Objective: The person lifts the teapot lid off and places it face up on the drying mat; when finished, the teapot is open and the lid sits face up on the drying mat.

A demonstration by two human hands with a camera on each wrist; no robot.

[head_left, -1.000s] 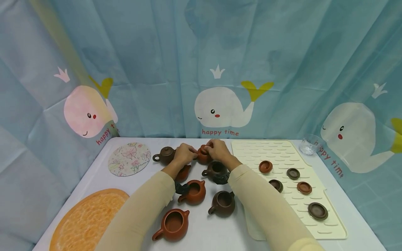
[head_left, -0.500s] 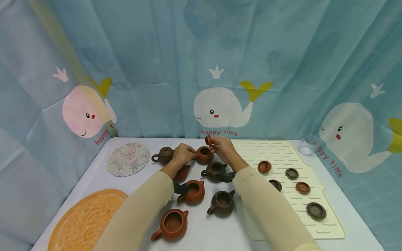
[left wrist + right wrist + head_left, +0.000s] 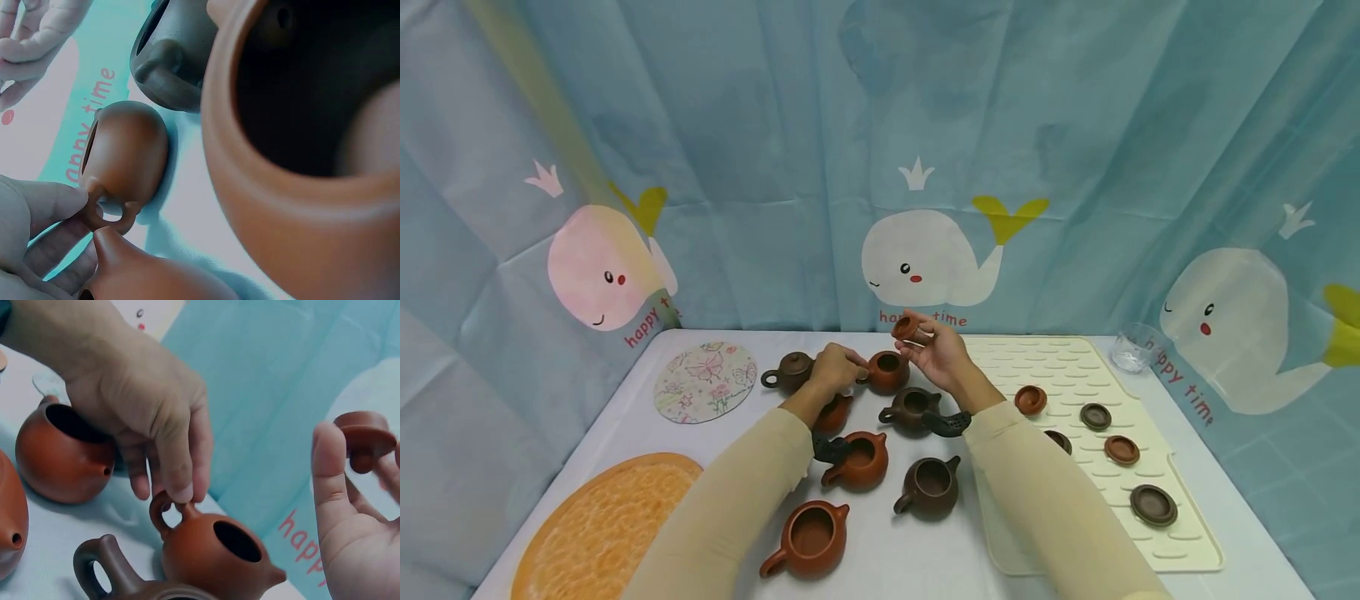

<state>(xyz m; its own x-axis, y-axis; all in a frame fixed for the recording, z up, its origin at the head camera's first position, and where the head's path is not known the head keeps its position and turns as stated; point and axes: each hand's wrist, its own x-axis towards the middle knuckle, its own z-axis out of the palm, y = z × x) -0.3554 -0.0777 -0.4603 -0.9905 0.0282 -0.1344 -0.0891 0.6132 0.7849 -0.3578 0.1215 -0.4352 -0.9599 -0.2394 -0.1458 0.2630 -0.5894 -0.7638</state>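
Observation:
At the back of the table stands a small open red-brown teapot [image 3: 887, 382]. My left hand [image 3: 837, 367] pinches its handle between thumb and fingers, as the right wrist view shows from the side. Up and to the right of that teapot, my right hand [image 3: 942, 357] holds a red-brown lid [image 3: 906, 327] in its fingertips. The lid is turned over, its knob [image 3: 362, 461] pointing down and its rim up. A dark open teapot [image 3: 913, 417] stands just in front, and another red teapot [image 3: 833, 415] is partly hidden under my left wrist.
A dark lidded teapot [image 3: 793, 372] stands left of my left hand. Several open teapots fill the middle, including a red one [image 3: 820, 560] in front. Several lids lie on a cream ridged mat [image 3: 1022, 533] at right, near a glass cup [image 3: 1133, 350]. Round mats [image 3: 707, 379] lie left.
My right hand has lifted the lid off the teapot, raised it and turned it over, tilting its underside toward the head camera. The left hand stays on the handle.

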